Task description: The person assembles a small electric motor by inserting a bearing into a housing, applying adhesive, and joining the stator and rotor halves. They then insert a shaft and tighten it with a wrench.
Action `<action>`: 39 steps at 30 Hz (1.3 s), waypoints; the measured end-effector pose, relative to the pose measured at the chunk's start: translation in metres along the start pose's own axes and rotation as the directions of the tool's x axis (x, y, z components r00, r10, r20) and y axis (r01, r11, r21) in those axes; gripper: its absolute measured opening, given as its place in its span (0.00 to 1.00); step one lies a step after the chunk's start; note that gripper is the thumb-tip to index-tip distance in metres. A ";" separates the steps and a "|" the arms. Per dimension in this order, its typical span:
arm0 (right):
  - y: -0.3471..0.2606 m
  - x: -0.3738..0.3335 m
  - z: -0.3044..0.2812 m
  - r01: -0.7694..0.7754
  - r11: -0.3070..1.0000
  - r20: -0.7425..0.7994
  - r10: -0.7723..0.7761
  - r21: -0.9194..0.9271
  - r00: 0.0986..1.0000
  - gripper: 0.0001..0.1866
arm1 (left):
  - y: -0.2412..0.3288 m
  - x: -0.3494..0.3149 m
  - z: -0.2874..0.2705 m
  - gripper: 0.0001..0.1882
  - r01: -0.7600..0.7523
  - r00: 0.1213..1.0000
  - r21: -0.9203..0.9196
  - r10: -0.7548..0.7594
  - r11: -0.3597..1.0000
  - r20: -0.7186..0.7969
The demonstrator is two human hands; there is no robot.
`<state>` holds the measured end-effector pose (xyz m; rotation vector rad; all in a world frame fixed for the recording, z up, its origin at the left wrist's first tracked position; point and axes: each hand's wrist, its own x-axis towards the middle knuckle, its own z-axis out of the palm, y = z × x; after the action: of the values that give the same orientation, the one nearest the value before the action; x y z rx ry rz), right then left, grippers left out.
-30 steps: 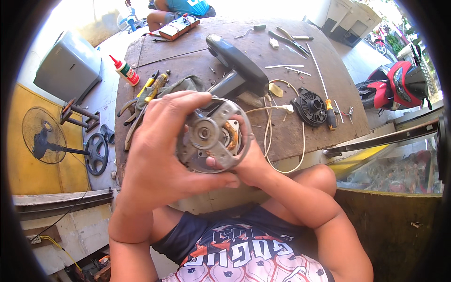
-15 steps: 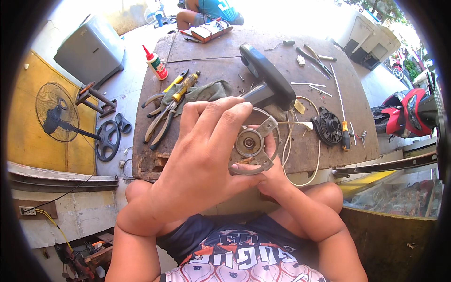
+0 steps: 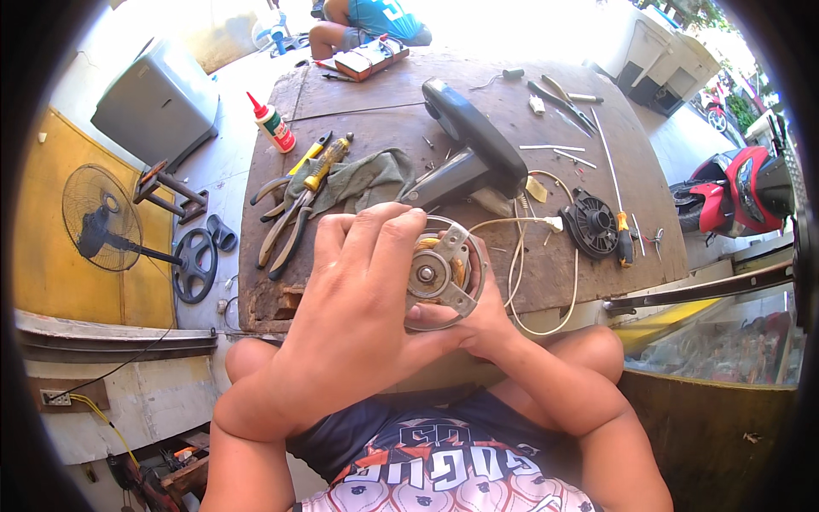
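Note:
A round electric motor [image 3: 455, 246] is held up above the near edge of the table, its metal ring frame facing me. Yellowish copper windings show through its gaps, and a shaft tip stands in the central hub. My left hand [image 3: 363, 269] wraps over its left side, fingers on the upper rim and thumb below. From the right, my right hand [image 3: 485, 317] supports the motor, its fingers partly hidden behind it. Just beyond lies a black fan stand part [image 3: 478, 141]. A black round motor cover [image 3: 594, 224] rests to the right, beside a looped white cord [image 3: 573, 294].
Left on the wooden table [image 3: 358, 128] are pliers [image 3: 294, 243], a screwdriver [image 3: 327, 164], a grey-green cloth [image 3: 367, 181] and a glue bottle [image 3: 271, 124]. A long screwdriver [image 3: 624, 243] and more pliers [image 3: 563, 107] lie right. A person [image 3: 367, 21] sits beyond the far edge.
The motor has turned in my hands, so its windings and shaft tip now show more plainly. Both hands have shifted slightly left with it and keep their hold.

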<state>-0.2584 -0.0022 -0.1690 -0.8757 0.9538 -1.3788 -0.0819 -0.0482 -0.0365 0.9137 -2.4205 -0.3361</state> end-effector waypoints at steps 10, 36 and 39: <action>0.007 0.002 -0.006 0.018 1.000 0.017 -0.018 0.005 1.000 0.53 | -0.012 0.005 -0.009 0.57 0.078 0.992 -0.129 -0.064 0.989 0.111; 0.010 0.005 -0.005 -0.028 0.997 0.011 0.027 0.071 1.000 0.54 | -0.030 0.002 0.022 0.52 -0.004 1.000 -0.256 0.006 0.967 0.004; 0.012 0.004 -0.007 0.034 0.999 0.018 -0.034 -0.019 0.999 0.55 | -0.032 0.000 0.030 0.52 0.040 0.999 -0.305 -0.028 0.952 0.045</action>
<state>-0.2604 -0.0060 -0.1826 -0.9206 0.9437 -1.3910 -0.0816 -0.0708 -0.0739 0.8150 -2.3037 -0.7263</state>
